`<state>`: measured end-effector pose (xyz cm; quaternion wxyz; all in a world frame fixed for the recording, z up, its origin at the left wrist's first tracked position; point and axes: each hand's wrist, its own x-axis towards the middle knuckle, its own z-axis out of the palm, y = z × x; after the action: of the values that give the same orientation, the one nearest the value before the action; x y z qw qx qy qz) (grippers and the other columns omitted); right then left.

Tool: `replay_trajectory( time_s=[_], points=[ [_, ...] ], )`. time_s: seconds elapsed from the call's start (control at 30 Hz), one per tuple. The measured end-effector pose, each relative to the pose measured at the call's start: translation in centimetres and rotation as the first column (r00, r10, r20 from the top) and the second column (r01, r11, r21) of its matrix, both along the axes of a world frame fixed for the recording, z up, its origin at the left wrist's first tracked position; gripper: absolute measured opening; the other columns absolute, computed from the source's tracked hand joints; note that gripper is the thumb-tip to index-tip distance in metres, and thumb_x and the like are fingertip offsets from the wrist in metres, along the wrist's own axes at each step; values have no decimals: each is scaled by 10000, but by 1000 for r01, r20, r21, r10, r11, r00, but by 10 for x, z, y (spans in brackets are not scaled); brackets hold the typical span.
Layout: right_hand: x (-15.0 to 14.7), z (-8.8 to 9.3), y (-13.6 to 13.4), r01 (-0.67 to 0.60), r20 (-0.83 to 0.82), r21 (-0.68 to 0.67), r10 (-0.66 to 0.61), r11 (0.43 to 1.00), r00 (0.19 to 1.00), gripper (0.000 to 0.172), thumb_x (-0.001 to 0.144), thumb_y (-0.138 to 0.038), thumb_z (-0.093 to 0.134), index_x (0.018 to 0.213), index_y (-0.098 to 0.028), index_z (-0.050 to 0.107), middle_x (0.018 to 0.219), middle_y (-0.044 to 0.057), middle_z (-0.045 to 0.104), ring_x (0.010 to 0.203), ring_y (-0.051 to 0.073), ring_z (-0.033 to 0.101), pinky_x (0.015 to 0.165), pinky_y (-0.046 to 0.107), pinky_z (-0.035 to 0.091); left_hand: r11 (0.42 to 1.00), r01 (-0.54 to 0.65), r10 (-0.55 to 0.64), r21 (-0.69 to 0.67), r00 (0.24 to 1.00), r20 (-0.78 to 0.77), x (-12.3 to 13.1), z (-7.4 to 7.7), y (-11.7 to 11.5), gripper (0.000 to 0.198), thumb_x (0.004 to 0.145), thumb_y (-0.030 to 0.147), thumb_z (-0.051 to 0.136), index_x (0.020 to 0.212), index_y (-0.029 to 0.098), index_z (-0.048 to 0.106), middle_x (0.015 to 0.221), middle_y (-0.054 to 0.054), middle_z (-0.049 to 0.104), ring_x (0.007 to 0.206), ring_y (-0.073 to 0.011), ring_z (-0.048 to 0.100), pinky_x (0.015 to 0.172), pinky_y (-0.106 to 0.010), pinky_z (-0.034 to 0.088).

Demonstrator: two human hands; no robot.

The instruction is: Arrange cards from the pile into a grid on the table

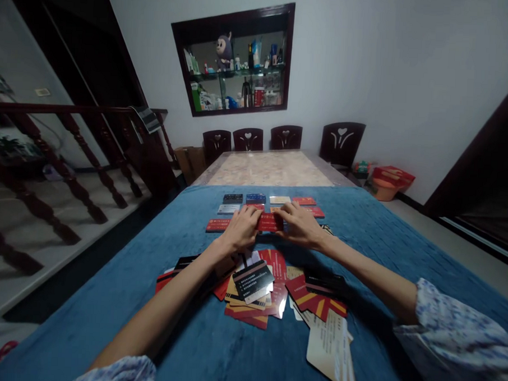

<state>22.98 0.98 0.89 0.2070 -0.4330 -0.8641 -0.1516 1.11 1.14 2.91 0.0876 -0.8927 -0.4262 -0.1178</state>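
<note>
My left hand (241,228) and my right hand (298,223) pinch a red card (269,221) from its two sides, tilted up above the blue cloth (151,236). Whether it is one card or several together, I cannot tell. Around and beyond my hands lie small neat stacks: black cards (232,198), blue cards (256,198), cream cards (280,200), red cards (304,201) and silvery cards (229,209). Another red stack (216,225) sits left of my left hand. Nearer me spreads a loose heap, with a black card (254,281) on top and gold cards (327,345) at right.
Past the cloth, the bare tabletop (276,166) runs toward dark chairs (286,137). A wooden railing (77,188) stands at left. Shelves (238,72) are set into the wall. On the floor at right is an orange bin (384,190).
</note>
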Motion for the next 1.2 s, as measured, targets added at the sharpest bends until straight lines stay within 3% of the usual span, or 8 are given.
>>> replay_trajectory(
  time_s=[0.17, 0.3, 0.53, 0.9, 1.2],
  points=[
    [-10, 13, 17, -21, 54, -93, 26, 995, 998, 369, 810, -343, 673, 1114, -139, 623, 1087, 133, 587, 994, 253, 497, 840, 360, 418, 996, -60, 58, -64, 998, -28, -6, 8, 16, 402, 804, 164, 632, 1195, 178, 541, 1233, -109, 575, 1141, -279, 489, 947, -422, 455],
    [-19, 25, 34, 57, 140, -147, -36, 987, 990, 255, 837, -340, 636, 1012, -155, 655, 1076, 137, 593, 993, 265, 499, 814, 354, 422, 990, -109, 103, -95, 992, -67, -9, 11, 36, 440, 797, 183, 629, 1228, 178, 540, 1265, -121, 557, 1155, -299, 478, 935, -442, 457],
    [-36, 37, 65, 184, 261, -253, -117, 950, 958, 382, 861, -440, 625, 1145, -184, 625, 1129, 153, 615, 1089, 303, 500, 788, 342, 432, 977, -172, 157, -130, 981, -113, -14, 15, 66, 454, 793, 218, 619, 1241, 177, 561, 1280, -129, 551, 1183, -317, 454, 938, -445, 440],
    [-49, 34, 97, 245, 312, -346, -135, 906, 940, 368, 856, -432, 625, 1130, -188, 657, 1247, 160, 615, 1147, 324, 521, 808, 352, 464, 959, -225, 191, -175, 963, -193, -13, 4, 109, 421, 798, 228, 607, 1215, 182, 581, 1296, -135, 553, 1213, -326, 467, 953, -464, 452],
    [-51, 21, 119, 258, 326, -406, -125, 877, 937, 411, 834, -454, 635, 1150, -193, 670, 1252, 152, 637, 1162, 331, 552, 802, 331, 473, 958, -181, 143, -221, 974, -174, -10, -4, 126, 406, 733, 156, 618, 1137, 155, 658, 1185, -109, 652, 1133, -262, 589, 954, -291, 469]
  ],
)
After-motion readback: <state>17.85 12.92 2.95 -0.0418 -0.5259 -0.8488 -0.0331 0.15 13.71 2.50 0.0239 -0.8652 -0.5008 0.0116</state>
